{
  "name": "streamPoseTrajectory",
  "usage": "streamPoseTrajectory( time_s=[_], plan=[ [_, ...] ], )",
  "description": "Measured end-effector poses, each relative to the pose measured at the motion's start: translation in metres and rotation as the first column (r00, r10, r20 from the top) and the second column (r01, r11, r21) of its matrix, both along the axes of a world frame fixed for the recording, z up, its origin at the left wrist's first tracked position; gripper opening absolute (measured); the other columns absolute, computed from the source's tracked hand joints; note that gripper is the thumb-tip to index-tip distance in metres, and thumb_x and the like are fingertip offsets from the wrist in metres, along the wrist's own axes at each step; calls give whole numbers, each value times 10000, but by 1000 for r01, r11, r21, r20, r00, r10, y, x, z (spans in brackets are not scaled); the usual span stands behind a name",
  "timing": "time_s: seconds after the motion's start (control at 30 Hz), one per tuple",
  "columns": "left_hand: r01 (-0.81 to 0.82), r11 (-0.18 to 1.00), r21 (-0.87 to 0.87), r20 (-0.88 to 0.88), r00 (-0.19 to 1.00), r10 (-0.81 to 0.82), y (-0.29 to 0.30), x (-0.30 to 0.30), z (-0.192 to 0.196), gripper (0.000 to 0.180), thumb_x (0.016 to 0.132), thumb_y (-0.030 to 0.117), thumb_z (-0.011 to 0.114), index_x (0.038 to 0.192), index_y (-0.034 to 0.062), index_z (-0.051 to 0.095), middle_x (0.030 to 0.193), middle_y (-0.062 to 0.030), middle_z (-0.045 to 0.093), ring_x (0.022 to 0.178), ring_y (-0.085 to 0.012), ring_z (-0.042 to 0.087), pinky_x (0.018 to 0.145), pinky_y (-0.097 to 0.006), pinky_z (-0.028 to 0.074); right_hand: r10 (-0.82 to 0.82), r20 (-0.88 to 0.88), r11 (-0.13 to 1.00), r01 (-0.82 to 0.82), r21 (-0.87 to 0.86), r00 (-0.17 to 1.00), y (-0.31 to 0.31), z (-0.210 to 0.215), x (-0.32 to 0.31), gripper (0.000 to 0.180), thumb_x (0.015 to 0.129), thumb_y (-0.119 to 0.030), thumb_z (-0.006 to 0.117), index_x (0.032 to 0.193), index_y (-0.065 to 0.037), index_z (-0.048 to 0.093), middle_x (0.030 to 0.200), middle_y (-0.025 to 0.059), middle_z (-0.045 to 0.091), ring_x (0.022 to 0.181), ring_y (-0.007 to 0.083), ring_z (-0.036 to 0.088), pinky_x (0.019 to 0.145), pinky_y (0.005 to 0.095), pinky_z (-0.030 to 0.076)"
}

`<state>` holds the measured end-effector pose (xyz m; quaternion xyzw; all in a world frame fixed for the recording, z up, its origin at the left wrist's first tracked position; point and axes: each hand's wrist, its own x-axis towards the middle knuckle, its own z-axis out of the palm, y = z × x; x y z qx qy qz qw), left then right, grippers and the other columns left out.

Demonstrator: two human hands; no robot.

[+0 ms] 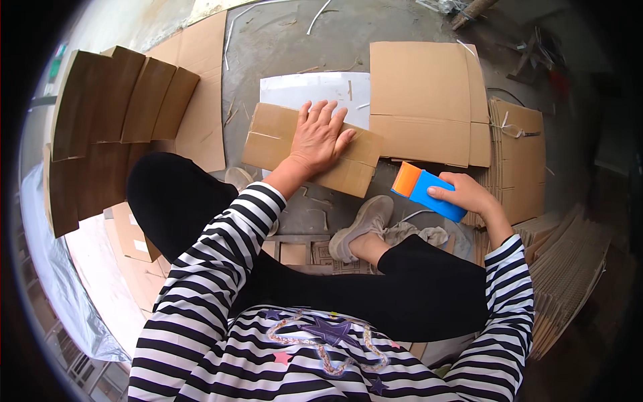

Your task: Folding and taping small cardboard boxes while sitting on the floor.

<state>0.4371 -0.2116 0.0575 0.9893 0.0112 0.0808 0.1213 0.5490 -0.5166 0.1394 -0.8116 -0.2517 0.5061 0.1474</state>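
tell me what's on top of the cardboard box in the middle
The left hand lies flat on the cardboard box; the part of the box beneath it is covered and cannot be seen.

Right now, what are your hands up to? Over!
Left hand spread on brown carton. Right hand gripping blue-and-orange tool. Maybe in the way: shoe near carton.

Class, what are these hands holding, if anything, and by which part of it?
The right hand holds a blue-and-orange tool by its blue end, thumb on top. The left hand lies spread on a cardboard box, not gripping it.
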Motion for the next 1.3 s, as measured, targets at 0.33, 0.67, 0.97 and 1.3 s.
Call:
streamPoseTrajectory(
  time_s=[0.33,0.67,0.97,1.3],
  plan=[
    [77,997,19,-40,996,-76,-2,0,11,829,677,715,513,1222,91,479,1289,-132,433,1243,-290,336,1061,-473,117,-76,-33,996,78,53,997,-50,-28,3,523,788,-544,558,822,-22,568,743,118,577,703,193,561,644,325,446],
    [83,996,39,-36,996,-82,-4,3,8,775,668,701,541,1137,84,512,1214,-121,477,1219,-285,355,1058,-474,120,144,2,972,-141,-187,990,43,-73,14,854,691,-727,496,986,64,629,992,247,614,879,317,612,766,389,473],
    [79,997,15,-32,996,-79,-7,4,11,770,691,706,509,1125,70,517,1220,-126,473,1211,-285,359,1048,-499,116,-40,-344,973,-42,-228,938,74,-108,37,900,662,-707,567,1182,27,533,1156,225,558,1010,329,567,870,386,440],
    [69,998,-13,-54,996,-69,-8,2,14,682,737,638,521,1126,77,512,1200,-118,480,1211,-266,362,1057,-472,116,-246,152,958,264,-115,957,1,-42,59,787,722,-694,505,1022,24,624,964,191,632,862,248,610,765,346,464]
  ],
)
